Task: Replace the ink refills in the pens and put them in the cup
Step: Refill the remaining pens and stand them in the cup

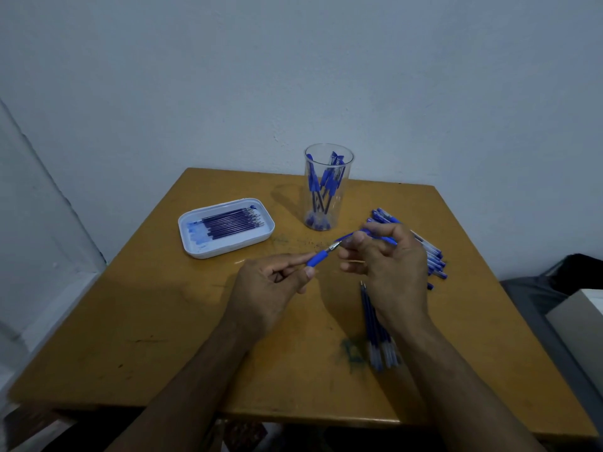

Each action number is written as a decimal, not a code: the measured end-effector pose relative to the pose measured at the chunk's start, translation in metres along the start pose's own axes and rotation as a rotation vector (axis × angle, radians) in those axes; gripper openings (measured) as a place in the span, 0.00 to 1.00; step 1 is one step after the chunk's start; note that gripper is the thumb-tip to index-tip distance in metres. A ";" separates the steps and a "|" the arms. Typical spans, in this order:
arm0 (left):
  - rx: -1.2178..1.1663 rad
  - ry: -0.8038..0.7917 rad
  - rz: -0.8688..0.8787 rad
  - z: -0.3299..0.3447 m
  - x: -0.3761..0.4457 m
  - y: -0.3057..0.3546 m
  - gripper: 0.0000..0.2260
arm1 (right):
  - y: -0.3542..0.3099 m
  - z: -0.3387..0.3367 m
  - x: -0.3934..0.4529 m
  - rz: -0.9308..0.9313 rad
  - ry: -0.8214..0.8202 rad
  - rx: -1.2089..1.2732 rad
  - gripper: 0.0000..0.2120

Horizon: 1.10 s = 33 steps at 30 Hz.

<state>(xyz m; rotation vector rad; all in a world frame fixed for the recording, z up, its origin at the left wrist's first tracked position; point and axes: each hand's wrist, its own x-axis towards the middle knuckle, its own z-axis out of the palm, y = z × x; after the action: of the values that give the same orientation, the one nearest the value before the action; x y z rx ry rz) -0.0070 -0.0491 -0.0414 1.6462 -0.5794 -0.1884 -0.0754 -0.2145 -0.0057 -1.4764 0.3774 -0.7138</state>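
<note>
My left hand (270, 288) pinches the blue rubber grip section (317, 258) of a pen, its metal tip pointing up and right. My right hand (388, 265) holds a blue cap and pen barrel (388, 240) just beyond that tip, above the table's middle. A clear plastic cup (328, 187) with several blue pens inside stands at the back. Several capped pens (434, 256) lie in a pile to the right, partly hidden by my right hand. A bundle of refills (378, 331) lies under my right wrist.
A white tray (225, 244) holding several dark refills and ink stains sits at the back left of the wooden table (163, 321). A wall stands close behind the table. A dark cushion and a pale box (580, 321) are off the right edge.
</note>
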 end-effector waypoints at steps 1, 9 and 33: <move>0.001 -0.005 0.004 0.000 0.000 0.001 0.17 | -0.001 0.000 -0.001 -0.005 -0.016 -0.008 0.06; -0.036 -0.007 -0.007 0.002 0.001 -0.002 0.18 | -0.002 0.001 -0.005 0.001 -0.113 -0.121 0.05; -0.018 -0.013 0.025 0.008 0.007 -0.008 0.11 | 0.007 0.007 -0.018 0.080 -0.128 -0.048 0.14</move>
<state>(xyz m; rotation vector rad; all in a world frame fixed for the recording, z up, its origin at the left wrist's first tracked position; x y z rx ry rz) -0.0029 -0.0589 -0.0493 1.6203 -0.6062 -0.1862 -0.0829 -0.1987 -0.0154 -1.5355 0.3550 -0.5470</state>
